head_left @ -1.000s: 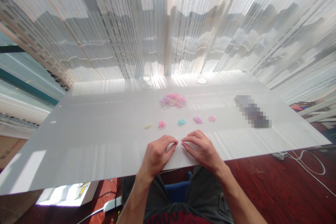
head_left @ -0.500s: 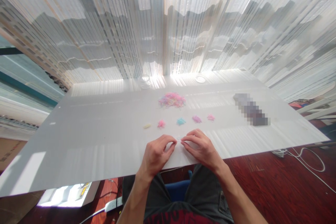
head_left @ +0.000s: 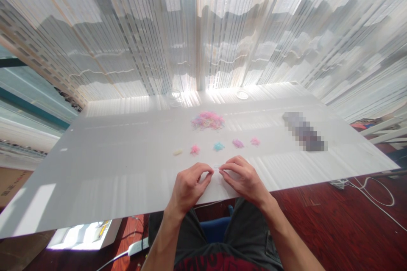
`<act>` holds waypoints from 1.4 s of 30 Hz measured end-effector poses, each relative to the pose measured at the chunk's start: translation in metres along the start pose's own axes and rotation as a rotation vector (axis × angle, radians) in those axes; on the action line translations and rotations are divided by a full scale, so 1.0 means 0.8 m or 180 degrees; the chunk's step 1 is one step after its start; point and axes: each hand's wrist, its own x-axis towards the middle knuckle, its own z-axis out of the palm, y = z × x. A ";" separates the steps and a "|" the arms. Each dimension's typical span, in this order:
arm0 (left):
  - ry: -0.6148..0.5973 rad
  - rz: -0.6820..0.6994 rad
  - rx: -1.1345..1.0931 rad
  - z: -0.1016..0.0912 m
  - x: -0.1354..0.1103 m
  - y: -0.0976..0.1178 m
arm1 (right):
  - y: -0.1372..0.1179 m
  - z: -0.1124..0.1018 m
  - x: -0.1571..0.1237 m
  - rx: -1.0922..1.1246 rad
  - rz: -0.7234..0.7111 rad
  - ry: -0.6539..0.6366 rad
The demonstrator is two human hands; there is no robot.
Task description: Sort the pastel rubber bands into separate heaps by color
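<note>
My left hand (head_left: 191,183) and my right hand (head_left: 244,179) face each other near the table's front edge, thumb and forefinger of each pinched together. Their fingertips almost meet; what they hold is too small to make out. A few thin pale pieces (head_left: 217,167) lie by the fingertips. Just beyond runs a row of small piles of thin strips: pale yellow (head_left: 177,152), deep pink (head_left: 195,149), blue (head_left: 218,146), purple (head_left: 238,143) and light pink (head_left: 255,141). Behind the row sits a larger mixed-colour pile (head_left: 207,121).
Two clear round containers or lids, one on the left (head_left: 176,98) and one on the right (head_left: 242,94), stand at the back of the white table (head_left: 104,152). A blurred-out dark object (head_left: 304,132) lies to the right. Sheer curtains (head_left: 197,29) hang behind.
Both hands stay pinched in nearly the same place. The pale pieces by the fingertips show slightly more clearly. The piles have not changed.
</note>
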 end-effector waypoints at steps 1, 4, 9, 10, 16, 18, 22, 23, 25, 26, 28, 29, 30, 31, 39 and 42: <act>0.0000 -0.0012 0.0004 0.000 0.000 0.000 | 0.000 0.000 0.000 0.0015 0.0001 0.0001; 0.0018 -0.0035 0.0012 0.000 -0.001 0.000 | 0.001 -0.001 -0.001 0.0069 0.0020 -0.0008; 0.0036 -0.0024 0.0020 0.001 -0.001 0.001 | 0.000 -0.001 -0.001 0.0145 0.0044 0.0000; 0.0040 -0.0035 0.0036 0.001 -0.001 0.001 | 0.000 -0.001 -0.001 0.0150 0.0038 0.0009; 0.0120 -0.0116 0.0171 0.002 0.000 0.001 | 0.001 -0.002 0.000 0.0124 0.0057 0.0029; 0.0104 -0.0173 0.0236 0.001 0.000 0.002 | 0.001 -0.002 0.000 0.0123 0.0056 0.0027; 0.0119 -0.0259 0.0362 -0.001 0.000 0.002 | -0.001 0.002 0.000 0.0024 0.0094 0.0200; 0.0127 -0.0265 0.0368 -0.001 0.000 0.002 | 0.000 0.002 0.000 -0.0063 0.0136 0.0307; 0.0146 -0.0300 0.0318 0.000 -0.001 0.001 | 0.002 0.001 0.000 -0.0332 0.0265 0.0569; 0.0157 -0.0329 0.0270 0.000 -0.001 0.001 | 0.005 -0.001 0.001 -0.0500 0.0323 0.0684; 0.0180 -0.0384 0.0177 0.000 -0.002 0.000 | 0.014 -0.010 0.004 -0.0843 0.0381 0.0841; 0.0188 -0.0403 0.0158 0.000 -0.002 0.000 | 0.020 -0.015 0.007 -0.0993 0.0362 0.0887; 0.0193 -0.0412 0.0164 0.000 -0.002 0.000 | 0.027 -0.021 0.010 -0.1111 0.0342 0.0923; 0.0191 -0.0412 0.0192 0.000 -0.002 0.000 | 0.034 -0.027 0.014 -0.1199 0.0319 0.0926; 0.0192 -0.0298 0.0405 0.001 -0.002 0.003 | 0.069 -0.040 0.020 -0.1257 0.0368 0.0670; 0.0100 -0.0232 0.0336 -0.001 -0.001 0.004 | 0.070 -0.039 0.015 -0.1227 0.0423 0.0695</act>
